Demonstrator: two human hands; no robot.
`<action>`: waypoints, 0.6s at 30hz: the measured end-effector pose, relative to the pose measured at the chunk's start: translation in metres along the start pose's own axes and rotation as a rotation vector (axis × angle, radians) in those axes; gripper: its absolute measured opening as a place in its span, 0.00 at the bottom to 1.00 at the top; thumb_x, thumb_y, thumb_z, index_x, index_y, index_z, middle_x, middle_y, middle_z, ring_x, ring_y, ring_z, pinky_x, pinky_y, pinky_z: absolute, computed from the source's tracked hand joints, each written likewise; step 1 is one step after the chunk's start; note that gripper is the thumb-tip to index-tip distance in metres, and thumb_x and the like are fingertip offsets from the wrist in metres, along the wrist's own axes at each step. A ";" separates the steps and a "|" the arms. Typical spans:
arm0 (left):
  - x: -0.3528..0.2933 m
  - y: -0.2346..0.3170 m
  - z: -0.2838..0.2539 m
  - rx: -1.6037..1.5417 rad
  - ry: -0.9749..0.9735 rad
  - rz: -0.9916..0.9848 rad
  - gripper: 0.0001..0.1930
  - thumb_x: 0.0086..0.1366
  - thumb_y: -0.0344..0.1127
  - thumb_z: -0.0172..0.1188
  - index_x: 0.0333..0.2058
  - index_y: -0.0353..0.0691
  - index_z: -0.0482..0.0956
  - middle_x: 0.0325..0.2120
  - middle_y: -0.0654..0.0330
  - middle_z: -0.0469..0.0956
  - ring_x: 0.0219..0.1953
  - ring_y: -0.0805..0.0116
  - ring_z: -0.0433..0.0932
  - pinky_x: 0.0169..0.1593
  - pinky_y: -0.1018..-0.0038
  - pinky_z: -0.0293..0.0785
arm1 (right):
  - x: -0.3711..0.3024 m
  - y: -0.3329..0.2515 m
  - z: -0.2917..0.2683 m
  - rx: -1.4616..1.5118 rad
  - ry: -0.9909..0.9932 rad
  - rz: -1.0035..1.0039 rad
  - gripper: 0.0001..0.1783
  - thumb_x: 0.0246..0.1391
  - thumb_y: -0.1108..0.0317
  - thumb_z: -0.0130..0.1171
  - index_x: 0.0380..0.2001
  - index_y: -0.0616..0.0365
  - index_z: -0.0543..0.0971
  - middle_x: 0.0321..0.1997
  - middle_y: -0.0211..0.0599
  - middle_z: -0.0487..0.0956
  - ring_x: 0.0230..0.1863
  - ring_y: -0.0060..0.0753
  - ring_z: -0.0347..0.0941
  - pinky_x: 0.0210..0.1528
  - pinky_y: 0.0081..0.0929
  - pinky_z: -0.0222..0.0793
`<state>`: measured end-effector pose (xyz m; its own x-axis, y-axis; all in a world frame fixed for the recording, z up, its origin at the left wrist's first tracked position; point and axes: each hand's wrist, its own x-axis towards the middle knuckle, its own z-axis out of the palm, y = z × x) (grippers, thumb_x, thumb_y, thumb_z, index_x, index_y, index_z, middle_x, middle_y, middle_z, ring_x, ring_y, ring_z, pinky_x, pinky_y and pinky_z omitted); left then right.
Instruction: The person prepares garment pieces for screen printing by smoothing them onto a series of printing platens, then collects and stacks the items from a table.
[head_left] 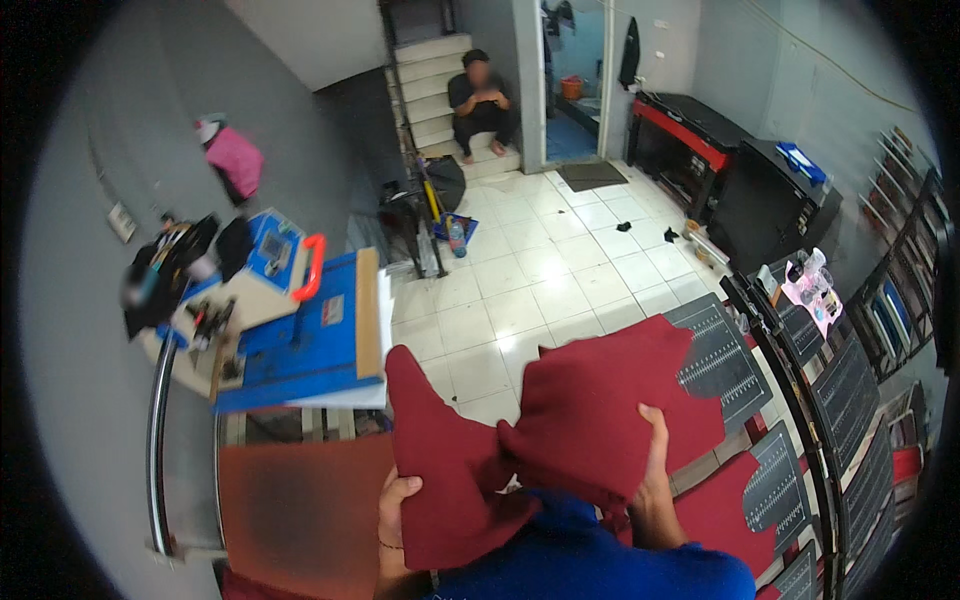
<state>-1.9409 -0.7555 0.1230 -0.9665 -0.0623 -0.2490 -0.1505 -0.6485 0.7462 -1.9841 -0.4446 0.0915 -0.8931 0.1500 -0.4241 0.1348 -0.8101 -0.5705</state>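
Observation:
Both hands hold maroon cloth up in front of my blue shirt. My left hand point(397, 492) grips the outer edge of the left part point(440, 470), with the thumb lying on top. My right hand point(655, 455) is closed on the right part point(600, 395), its thumb over the edge and its other fingers hidden beneath. The two parts meet in bunched folds at the middle; whether they are one piece I cannot tell. Another maroon cloth piece point(715, 505) lies at the lower right on a dark printing board point(775, 480) with white scale marks.
A heat press with a blue plate point(310, 345) and red handle point(312, 268) stands at left, behind a scorched brown pad point(300, 500). Several dark boards point(850, 400) line a curved rack at right. Beyond the tiled floor point(540, 290), a person point(482, 105) sits on the stairs point(428, 95).

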 end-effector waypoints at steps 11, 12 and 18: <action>0.455 0.009 0.117 0.035 -0.297 -0.173 0.31 0.56 0.35 0.53 0.58 0.28 0.65 0.51 0.47 0.74 0.53 0.57 0.75 0.58 0.66 0.70 | 0.330 -0.043 0.063 0.011 0.202 -0.025 0.39 0.45 0.53 0.63 0.59 0.60 0.68 0.54 0.45 0.74 0.53 0.44 0.71 0.58 0.41 0.66; 0.500 0.003 0.131 0.108 -0.374 -0.223 0.31 0.56 0.35 0.53 0.58 0.28 0.64 0.51 0.47 0.74 0.53 0.57 0.75 0.58 0.66 0.70 | 0.352 -0.046 0.058 0.000 0.245 -0.056 0.39 0.45 0.53 0.63 0.59 0.60 0.68 0.54 0.45 0.74 0.53 0.44 0.71 0.58 0.41 0.66; 0.705 -0.051 0.243 0.276 -0.573 -0.526 0.33 0.56 0.34 0.51 0.61 0.27 0.61 0.54 0.45 0.71 0.54 0.55 0.74 0.59 0.65 0.69 | 0.451 -0.057 0.041 0.199 0.524 -0.099 0.38 0.43 0.54 0.64 0.56 0.62 0.70 0.51 0.44 0.76 0.52 0.44 0.72 0.56 0.38 0.67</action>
<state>-2.6649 -0.5822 0.0596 -0.7003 0.6428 -0.3106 -0.5867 -0.2704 0.7633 -2.4119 -0.3540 -0.0382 -0.5584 0.4504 -0.6967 -0.0676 -0.8617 -0.5029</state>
